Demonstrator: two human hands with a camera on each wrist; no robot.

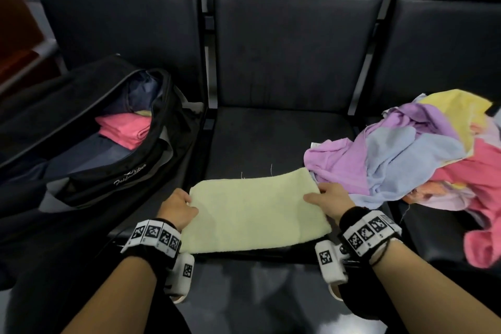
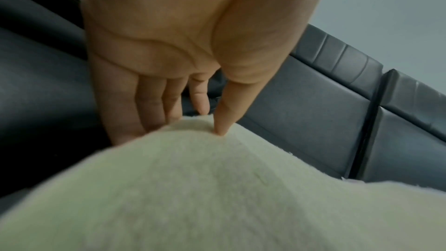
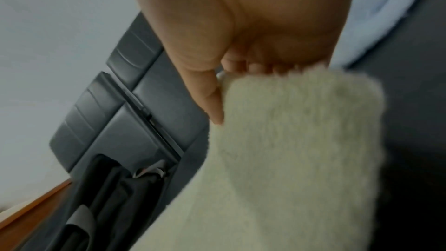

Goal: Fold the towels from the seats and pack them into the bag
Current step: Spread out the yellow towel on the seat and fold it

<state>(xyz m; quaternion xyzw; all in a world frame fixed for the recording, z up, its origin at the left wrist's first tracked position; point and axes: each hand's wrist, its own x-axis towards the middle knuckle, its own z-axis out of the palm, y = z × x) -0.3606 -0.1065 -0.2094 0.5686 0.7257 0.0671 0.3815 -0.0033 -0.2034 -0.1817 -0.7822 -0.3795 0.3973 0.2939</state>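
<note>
a pale yellow towel (image 1: 254, 211) lies flat, folded into a rectangle, on the front of the middle seat (image 1: 276, 138) in a row of dark padded seats, at 6 o'clock in the head view. the left hand (image 1: 177, 207) holds the towel's left edge: in the left wrist view the thumb (image 2: 228, 114) presses on top of the cloth while the other fingers (image 2: 149, 106) go under its edge, so this grip is narrow, pinching the towel. the right hand (image 1: 329, 198) holds the right edge, thumb lying on top; in the right wrist view its fingers (image 3: 255, 68) curl over the towel's end, so this grip is also closed on the towel.

at 9 o'clock an open black bag (image 1: 113, 171) sits on the left seat, touching the middle seat's edge. white script lettering runs along its side (image 1: 130, 177), too slanted and blurred to read. inside it lie folded pink towels (image 1: 124, 130) with dark blue cloth around them.

at 3 o'clock a loose pile of unfolded towels (image 1: 412, 149) in lilac, light blue, yellow and pink spreads over the right seat, its lilac edge just beside the yellow towel's far right corner.

both wrists wear black bands (image 1: 153, 236) carrying white blocks printed with square black-and-white coded markers.
</note>
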